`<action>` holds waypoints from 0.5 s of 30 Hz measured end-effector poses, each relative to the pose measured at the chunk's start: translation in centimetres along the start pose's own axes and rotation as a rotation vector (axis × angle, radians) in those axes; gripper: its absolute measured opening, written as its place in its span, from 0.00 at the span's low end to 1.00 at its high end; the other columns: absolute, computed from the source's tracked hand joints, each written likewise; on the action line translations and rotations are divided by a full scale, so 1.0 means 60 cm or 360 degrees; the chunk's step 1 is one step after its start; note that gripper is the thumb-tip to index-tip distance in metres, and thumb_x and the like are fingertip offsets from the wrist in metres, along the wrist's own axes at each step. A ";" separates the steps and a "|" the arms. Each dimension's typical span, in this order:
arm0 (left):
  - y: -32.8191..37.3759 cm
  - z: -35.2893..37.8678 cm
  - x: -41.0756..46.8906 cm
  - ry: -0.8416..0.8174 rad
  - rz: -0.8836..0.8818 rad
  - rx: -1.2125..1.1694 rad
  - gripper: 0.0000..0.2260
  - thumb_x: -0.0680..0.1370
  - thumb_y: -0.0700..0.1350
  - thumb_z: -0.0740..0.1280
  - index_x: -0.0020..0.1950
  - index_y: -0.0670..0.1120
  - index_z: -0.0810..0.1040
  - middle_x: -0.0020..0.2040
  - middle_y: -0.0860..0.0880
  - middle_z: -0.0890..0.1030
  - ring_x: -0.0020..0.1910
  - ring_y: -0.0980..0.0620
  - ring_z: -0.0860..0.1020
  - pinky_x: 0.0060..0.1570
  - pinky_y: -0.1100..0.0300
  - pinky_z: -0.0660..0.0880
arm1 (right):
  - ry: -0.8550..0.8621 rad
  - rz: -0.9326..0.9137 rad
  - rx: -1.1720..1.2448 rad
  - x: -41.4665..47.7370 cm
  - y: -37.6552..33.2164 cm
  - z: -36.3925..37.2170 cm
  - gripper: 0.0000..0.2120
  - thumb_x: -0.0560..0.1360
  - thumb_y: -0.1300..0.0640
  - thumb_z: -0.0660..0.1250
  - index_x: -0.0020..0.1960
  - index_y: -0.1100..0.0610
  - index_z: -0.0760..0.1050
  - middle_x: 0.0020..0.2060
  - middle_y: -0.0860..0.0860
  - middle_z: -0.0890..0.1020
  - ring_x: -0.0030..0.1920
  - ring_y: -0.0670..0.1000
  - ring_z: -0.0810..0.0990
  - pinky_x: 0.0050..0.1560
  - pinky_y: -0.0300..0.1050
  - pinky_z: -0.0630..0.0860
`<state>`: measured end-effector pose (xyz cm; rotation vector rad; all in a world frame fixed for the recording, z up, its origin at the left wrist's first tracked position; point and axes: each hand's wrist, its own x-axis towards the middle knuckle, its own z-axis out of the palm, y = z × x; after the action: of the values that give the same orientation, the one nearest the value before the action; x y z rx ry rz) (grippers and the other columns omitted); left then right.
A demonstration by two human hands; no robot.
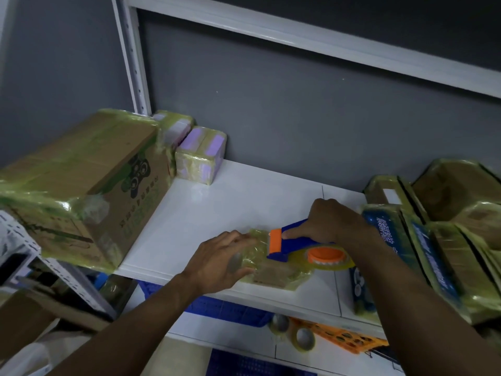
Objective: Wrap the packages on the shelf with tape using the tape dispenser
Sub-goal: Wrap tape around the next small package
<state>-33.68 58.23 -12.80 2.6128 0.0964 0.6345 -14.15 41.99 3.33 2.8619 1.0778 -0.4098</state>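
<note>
From my head view, my left grip (219, 259) lies flat with its fingers spread, pressing on a small tape-covered package (273, 275) near the front edge of the white shelf (217, 202). My right grip (330, 223) is wrapped round the blue-and-orange tape dispenser (292, 240), whose orange end is on the package. A big taped cardboard box (89, 180) stands at the left and a row of taped packages (433, 253) at the right. A grey wall (271, 104) is behind.

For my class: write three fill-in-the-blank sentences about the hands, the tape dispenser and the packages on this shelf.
1. The right hand grips a blue and ____ tape dispenser.
2. The left hand rests on a small package on the ____ shelf.
3. The big cardboard box stands to the ____ of both hands.
Missing words: orange; white; left.
</note>
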 end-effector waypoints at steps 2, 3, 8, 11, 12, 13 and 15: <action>0.000 0.000 0.001 -0.0029 0.0055 0.0090 0.27 0.77 0.65 0.67 0.75 0.61 0.70 0.65 0.57 0.75 0.61 0.58 0.73 0.51 0.66 0.75 | 0.0016 0.0006 -0.0025 0.003 -0.005 -0.001 0.35 0.61 0.23 0.75 0.41 0.52 0.67 0.39 0.49 0.75 0.38 0.48 0.77 0.34 0.43 0.69; 0.001 -0.002 0.001 -0.0030 0.0064 0.0105 0.26 0.77 0.65 0.67 0.74 0.61 0.71 0.65 0.56 0.75 0.62 0.57 0.73 0.51 0.66 0.74 | 0.0034 0.0007 -0.0028 0.005 -0.006 0.000 0.35 0.60 0.23 0.75 0.41 0.52 0.68 0.39 0.49 0.76 0.38 0.49 0.77 0.35 0.43 0.70; -0.011 -0.022 0.009 -0.0030 0.0172 0.0140 0.24 0.77 0.62 0.69 0.71 0.57 0.76 0.69 0.55 0.74 0.67 0.55 0.72 0.59 0.64 0.74 | 0.0117 -0.0048 0.0064 0.015 -0.013 0.004 0.34 0.66 0.21 0.68 0.41 0.54 0.73 0.39 0.51 0.79 0.40 0.51 0.79 0.42 0.48 0.77; -0.045 -0.049 -0.001 0.0017 0.0100 0.0137 0.26 0.74 0.58 0.72 0.72 0.53 0.76 0.72 0.55 0.74 0.72 0.55 0.70 0.69 0.61 0.70 | 0.0067 -0.0125 0.0543 0.021 -0.021 -0.003 0.25 0.73 0.28 0.67 0.49 0.50 0.78 0.47 0.48 0.82 0.48 0.49 0.81 0.51 0.49 0.78; -0.057 -0.058 -0.006 0.0028 0.0053 0.0152 0.28 0.74 0.57 0.72 0.73 0.53 0.75 0.73 0.56 0.74 0.73 0.56 0.69 0.70 0.59 0.70 | 0.0033 -0.0146 0.0666 0.022 -0.023 -0.006 0.19 0.74 0.31 0.69 0.50 0.47 0.76 0.48 0.47 0.82 0.48 0.47 0.80 0.49 0.48 0.78; -0.068 -0.066 -0.012 0.0035 0.0007 0.0177 0.29 0.74 0.57 0.72 0.74 0.53 0.74 0.73 0.57 0.74 0.74 0.56 0.69 0.70 0.57 0.71 | -0.0020 -0.0184 0.0754 0.024 -0.025 -0.007 0.16 0.74 0.35 0.71 0.52 0.44 0.75 0.48 0.47 0.82 0.48 0.47 0.81 0.47 0.48 0.78; -0.082 -0.076 -0.020 0.0039 -0.0057 0.0212 0.29 0.74 0.56 0.72 0.74 0.53 0.73 0.73 0.57 0.74 0.74 0.56 0.69 0.68 0.55 0.73 | -0.0149 -0.0278 0.0887 0.027 -0.031 -0.003 0.16 0.73 0.39 0.73 0.55 0.43 0.73 0.48 0.47 0.83 0.49 0.47 0.83 0.48 0.48 0.81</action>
<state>-36.60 64.29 -11.83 2.7247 0.1995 0.6689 -14.17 44.43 3.14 3.1630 1.3851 -0.9882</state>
